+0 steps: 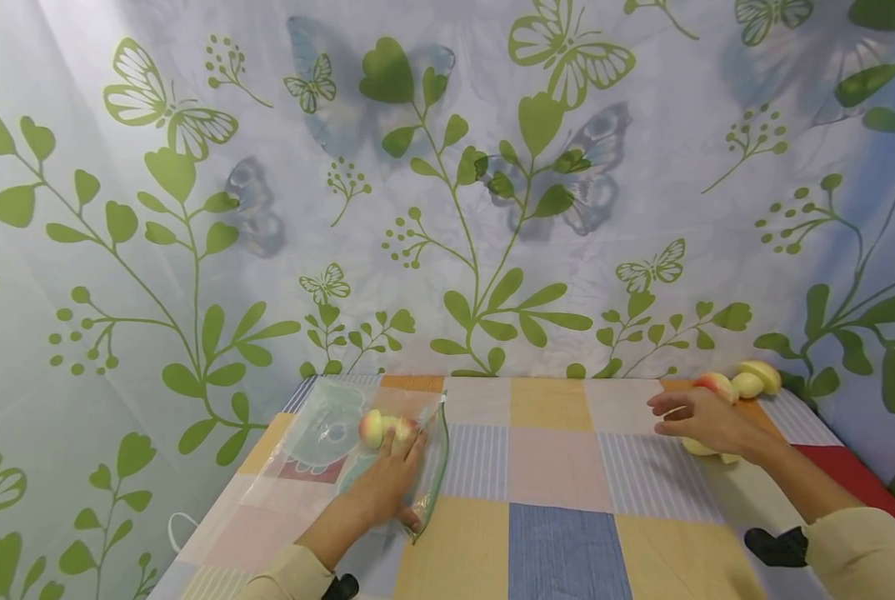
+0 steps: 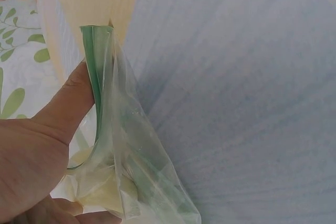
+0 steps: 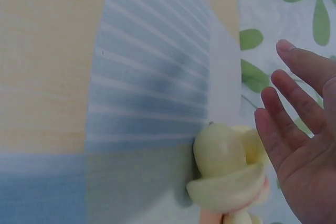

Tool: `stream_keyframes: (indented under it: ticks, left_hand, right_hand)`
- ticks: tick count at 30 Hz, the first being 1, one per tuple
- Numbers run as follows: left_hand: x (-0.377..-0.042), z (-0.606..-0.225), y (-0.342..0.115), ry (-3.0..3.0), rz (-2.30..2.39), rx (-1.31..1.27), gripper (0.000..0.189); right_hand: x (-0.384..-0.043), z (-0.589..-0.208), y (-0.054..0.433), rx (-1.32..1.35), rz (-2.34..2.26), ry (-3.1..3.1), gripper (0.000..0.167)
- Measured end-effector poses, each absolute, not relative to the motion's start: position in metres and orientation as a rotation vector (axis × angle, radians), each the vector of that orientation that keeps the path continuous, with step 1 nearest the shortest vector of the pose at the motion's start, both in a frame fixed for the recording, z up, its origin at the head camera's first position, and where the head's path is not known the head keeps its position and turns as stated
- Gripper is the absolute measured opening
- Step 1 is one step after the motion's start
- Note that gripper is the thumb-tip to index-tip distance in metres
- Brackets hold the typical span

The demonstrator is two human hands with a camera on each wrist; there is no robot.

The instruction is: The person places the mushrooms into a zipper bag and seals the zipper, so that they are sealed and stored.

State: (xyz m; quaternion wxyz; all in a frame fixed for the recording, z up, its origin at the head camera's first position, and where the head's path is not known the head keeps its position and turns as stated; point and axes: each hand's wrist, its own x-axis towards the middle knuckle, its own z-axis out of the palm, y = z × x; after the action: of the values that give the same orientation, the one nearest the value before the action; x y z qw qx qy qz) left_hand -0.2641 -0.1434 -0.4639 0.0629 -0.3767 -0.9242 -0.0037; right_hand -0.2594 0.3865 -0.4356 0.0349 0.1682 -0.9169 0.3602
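A clear zip bag (image 1: pixel 327 450) with a green seal lies on the left of the cloth. Red-and-yellow fruit pieces (image 1: pixel 373 427) are at it, seemingly inside. My left hand (image 1: pixel 383 492) lies over the bag, fingers spread onto the fruit. In the left wrist view its straight thumb (image 2: pixel 71 100) reaches behind the green seal (image 2: pixel 94 72), and lower fingers are partly hidden by plastic. My right hand (image 1: pixel 706 421) hovers with nothing in it, its fingers apart. Near it in the right wrist view lie a pale green rounded fruit (image 3: pixel 218 150) and a wedge-shaped piece (image 3: pixel 228 187).
More yellow and reddish fruit pieces (image 1: pixel 758 377) sit at the back right edge. A patchwork cloth (image 1: pixel 560 542) covers the table. Behind it hangs a curtain (image 1: pixel 432 250) printed with leaves and butterflies. A white loop (image 1: pixel 181 529) shows beside the left edge.
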Motion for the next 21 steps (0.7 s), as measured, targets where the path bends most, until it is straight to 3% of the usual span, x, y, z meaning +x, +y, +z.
stream_keyframes:
  ticks: [21]
  left_hand:
    - [-0.264, -0.465, -0.144, -2.787, 0.017, -1.15, 0.132]
  right_hand:
    - [-0.238, -0.422, 0.438, 0.227, 0.957, -2.881, 0.057]
